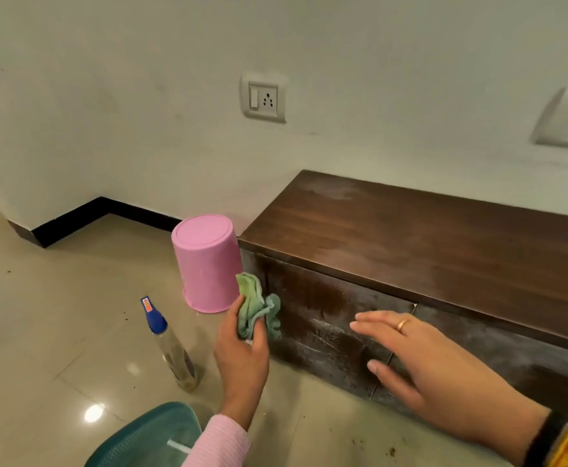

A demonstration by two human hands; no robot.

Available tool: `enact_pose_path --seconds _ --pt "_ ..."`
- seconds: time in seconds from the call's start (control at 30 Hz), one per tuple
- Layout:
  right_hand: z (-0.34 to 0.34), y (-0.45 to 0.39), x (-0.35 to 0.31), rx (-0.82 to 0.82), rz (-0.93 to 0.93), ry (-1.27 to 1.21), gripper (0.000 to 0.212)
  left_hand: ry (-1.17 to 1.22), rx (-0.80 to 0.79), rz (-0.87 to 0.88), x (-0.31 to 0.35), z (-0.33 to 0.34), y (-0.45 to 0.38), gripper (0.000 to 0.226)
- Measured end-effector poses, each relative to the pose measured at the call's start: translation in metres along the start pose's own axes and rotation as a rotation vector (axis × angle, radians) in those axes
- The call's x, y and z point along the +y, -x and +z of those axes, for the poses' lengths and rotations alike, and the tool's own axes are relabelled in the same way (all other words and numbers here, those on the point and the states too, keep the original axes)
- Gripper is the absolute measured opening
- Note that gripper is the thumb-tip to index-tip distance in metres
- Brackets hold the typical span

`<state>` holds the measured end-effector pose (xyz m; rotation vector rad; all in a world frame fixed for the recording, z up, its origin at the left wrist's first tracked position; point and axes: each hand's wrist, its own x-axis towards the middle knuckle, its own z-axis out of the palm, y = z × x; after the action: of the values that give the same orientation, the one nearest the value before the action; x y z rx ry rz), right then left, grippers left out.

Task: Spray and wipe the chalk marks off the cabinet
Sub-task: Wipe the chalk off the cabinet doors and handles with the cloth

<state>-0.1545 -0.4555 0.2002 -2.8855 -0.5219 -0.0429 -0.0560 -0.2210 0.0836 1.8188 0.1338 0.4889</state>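
A low dark wooden cabinet stands against the wall at right. Whitish chalk smears cover its front doors, with darker wiped patches between them. My left hand grips a crumpled green cloth just off the cabinet's left front corner; whether the cloth touches the wood I cannot tell. My right hand is spread flat, fingers apart, in front of the cabinet door, holding nothing. A clear spray bottle with a blue nozzle stands on the floor left of my left hand.
An upturned pink bucket sits on the tiled floor against the cabinet's left end. A teal basket lies at the bottom edge. A wall socket is above. Small dirt specks dot the floor.
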Motion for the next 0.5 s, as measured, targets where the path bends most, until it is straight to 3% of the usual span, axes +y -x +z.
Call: enact_pose_path --seconds 0.2,0.33,0.5 --pt "0.034 -0.002 0.004 -0.023 0.036 -0.056 0.053 -0.024 0.078 0.079 -0.006 0.017 0.001 0.045" --pt "0.061 -0.022 -0.009 0.120 0.121 -0.014 0.043 -0.048 0.080 0.138 -0.010 0.020 0.012 0.045" --pt "0.084 -0.078 -0.025 0.219 0.091 0.118 0.055 -0.118 0.120 0.162 -0.002 0.023 -0.008 0.039"
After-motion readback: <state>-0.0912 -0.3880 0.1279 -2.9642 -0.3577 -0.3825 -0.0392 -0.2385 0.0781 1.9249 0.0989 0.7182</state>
